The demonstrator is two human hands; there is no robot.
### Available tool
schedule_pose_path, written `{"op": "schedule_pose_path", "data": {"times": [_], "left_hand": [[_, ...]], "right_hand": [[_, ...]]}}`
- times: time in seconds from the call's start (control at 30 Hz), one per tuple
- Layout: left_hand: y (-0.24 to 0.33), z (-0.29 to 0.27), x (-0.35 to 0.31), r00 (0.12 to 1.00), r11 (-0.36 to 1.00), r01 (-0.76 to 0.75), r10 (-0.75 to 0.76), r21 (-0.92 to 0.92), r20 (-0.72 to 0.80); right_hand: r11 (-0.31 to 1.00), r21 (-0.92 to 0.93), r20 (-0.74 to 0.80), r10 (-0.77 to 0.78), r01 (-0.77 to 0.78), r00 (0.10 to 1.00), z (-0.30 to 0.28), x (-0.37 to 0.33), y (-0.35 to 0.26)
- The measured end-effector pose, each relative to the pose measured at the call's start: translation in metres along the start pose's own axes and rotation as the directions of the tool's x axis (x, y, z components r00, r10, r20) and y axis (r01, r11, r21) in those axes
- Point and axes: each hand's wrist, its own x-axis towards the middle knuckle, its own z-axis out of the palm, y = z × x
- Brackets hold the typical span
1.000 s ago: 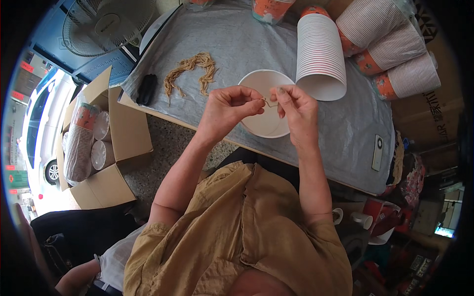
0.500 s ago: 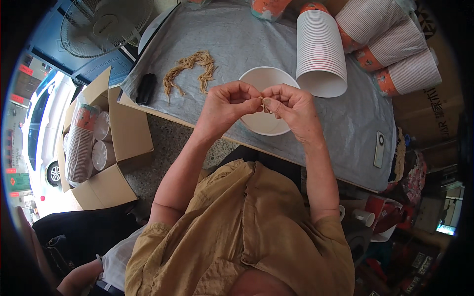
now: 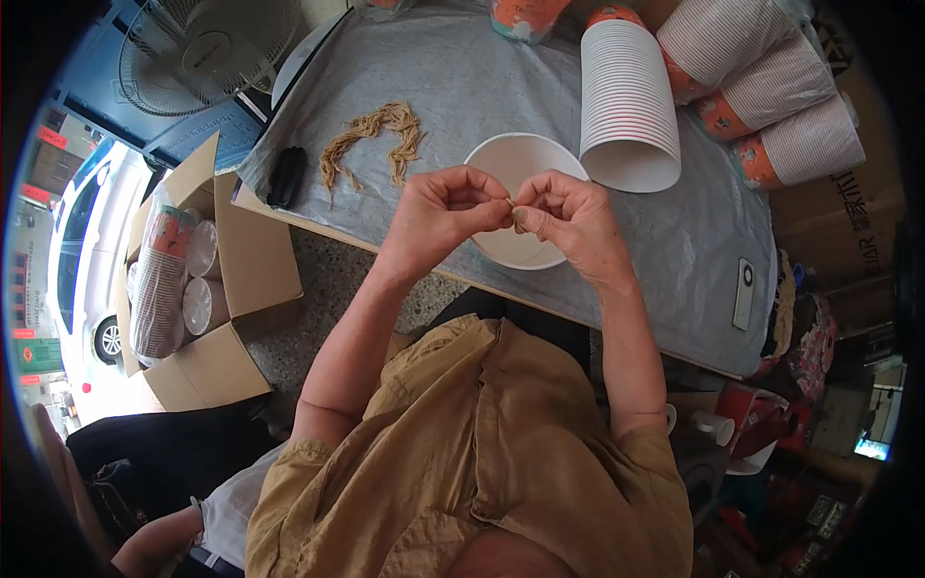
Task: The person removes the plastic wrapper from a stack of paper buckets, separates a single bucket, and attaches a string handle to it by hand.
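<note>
My left hand point(image 3: 451, 207) and my right hand point(image 3: 564, 217) meet at their fingertips above a white paper bucket point(image 3: 518, 252). Thumb and forefinger of each are pinched together on a tiny pale tan bit point(image 3: 514, 204), mostly hidden by the fingers and too small to name. The bucket stands on the grey-covered table point(image 3: 462, 87) with its mouth up. Farther left lies a curved bunch of tan, string-like strands point(image 3: 371, 130). Just right of the bucket, a long stack of white paper buckets point(image 3: 631, 106) lies on its side, open end toward me.
Wrapped cup stacks point(image 3: 800, 144) line the right back. A black object point(image 3: 286, 176) lies near the table's left edge, a phone-like slab point(image 3: 743, 294) at the right. Left of the table are an open carton point(image 3: 252, 246) of cups and a fan point(image 3: 207, 53). Another person's arm point(image 3: 159, 541) shows lower left.
My fingertips stay pinched together over the bucket, with the fingers shifted slightly. The tan bit between them shows less than before. The view has tilted a little; nothing else has visibly moved.
</note>
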Motion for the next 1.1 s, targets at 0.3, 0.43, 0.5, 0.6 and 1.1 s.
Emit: {"op": "schedule_pose_path", "data": {"times": [0.3,0.43,0.5,0.6,1.1], "left_hand": [[-0.003,-0.002,0.001,1.000,1.000,-0.010,0.010,0.001,0.023],[0.001,0.001,-0.001,1.000,0.998,0.014,-0.014,0.058,0.007],[0.006,0.004,0.000,0.999,0.996,-0.031,0.031,0.085,0.012],[0.000,0.002,-0.004,1.000,0.999,0.011,-0.011,0.049,-0.006],[-0.003,0.001,0.002,1.000,1.000,-0.015,0.015,0.002,0.015]], "right_hand": [[0.998,0.026,0.030,0.056,-0.057,0.998,-0.001,0.001,-0.003],[0.999,0.008,0.044,0.033,-0.033,0.998,-0.004,-0.001,-0.001],[0.999,-0.048,0.054,-0.006,0.008,0.999,-0.005,0.001,-0.007],[0.999,0.023,0.070,0.024,-0.025,0.997,-0.005,-0.003,0.001],[0.999,-0.039,0.016,-0.021,0.022,1.000,-0.005,0.000,0.003]]}}
